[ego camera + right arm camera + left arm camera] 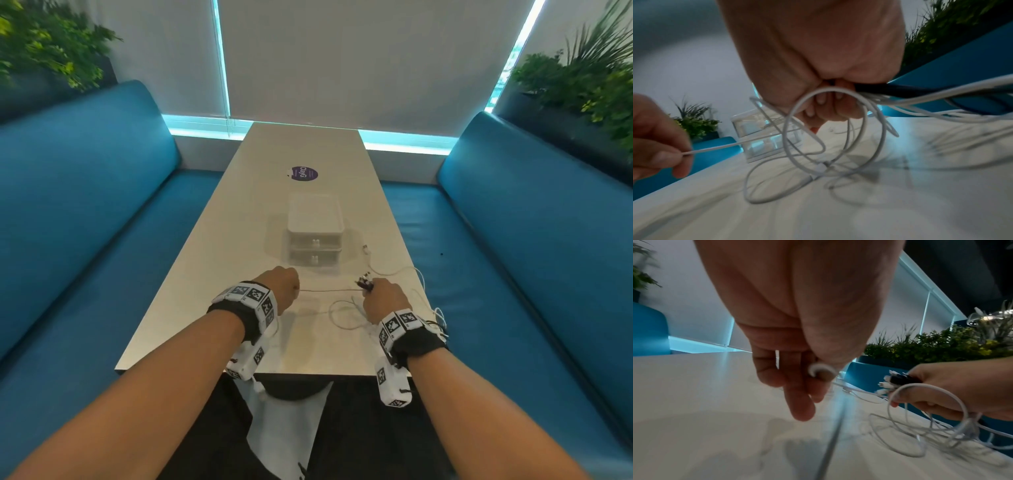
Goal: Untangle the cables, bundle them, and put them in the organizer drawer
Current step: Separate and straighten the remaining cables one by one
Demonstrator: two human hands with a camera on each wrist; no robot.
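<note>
Untangling step. Right hand (385, 296) is gripping a cluster of connector ends (363, 283), fingers curled tight around them. Left hand (280, 287) is pinching one white cable (330, 290) and drawing it taut between the hands. Loose loops (818, 146) are sagging onto the tabletop (205, 291). Next, probably: feeding that strand free of the loops without tightening them. Organizer drawer (315, 258) is sitting closed just beyond the hands; a purple sticker (304, 173) lies farther back.

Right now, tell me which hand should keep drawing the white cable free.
Left. The left hand pinches the taut white cable, while the right hand anchors the gathered connector ends.
</note>
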